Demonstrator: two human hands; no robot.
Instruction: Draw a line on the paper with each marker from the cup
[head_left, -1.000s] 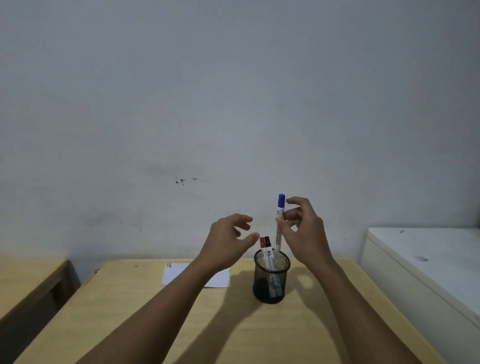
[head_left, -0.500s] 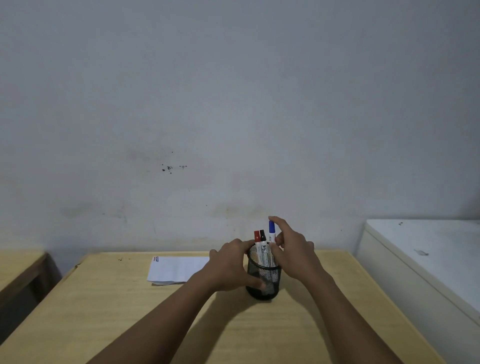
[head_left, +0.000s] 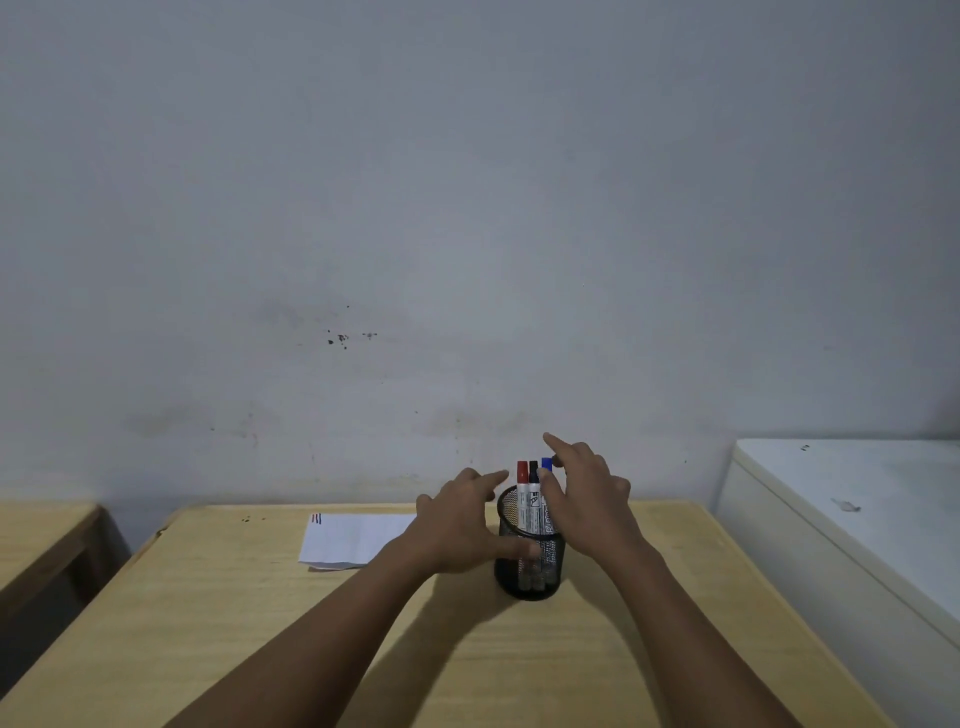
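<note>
A black mesh cup (head_left: 540, 582) stands on the wooden table (head_left: 218, 634). Three markers stand upright in it: a red-capped marker (head_left: 522, 471), a black-capped marker (head_left: 533, 470) and a blue-capped marker (head_left: 546, 462). My left hand (head_left: 457, 530) wraps the cup's left side, with the thumb across the mesh front. My right hand (head_left: 589, 499) is at the cup's right; its thumb and a fingertip touch the blue cap and the index finger is raised. A white paper (head_left: 358, 538) lies left of the cup, with short coloured lines at its far left corner.
A white cabinet top (head_left: 857, 519) stands to the right of the table. A second wooden table (head_left: 41, 535) is at the left, across a gap. A plain grey wall rises just behind the table.
The blue marker has gone down from above the cup into it beside the other two. My left hand came onto the cup. My right hand's fingers have spread.
</note>
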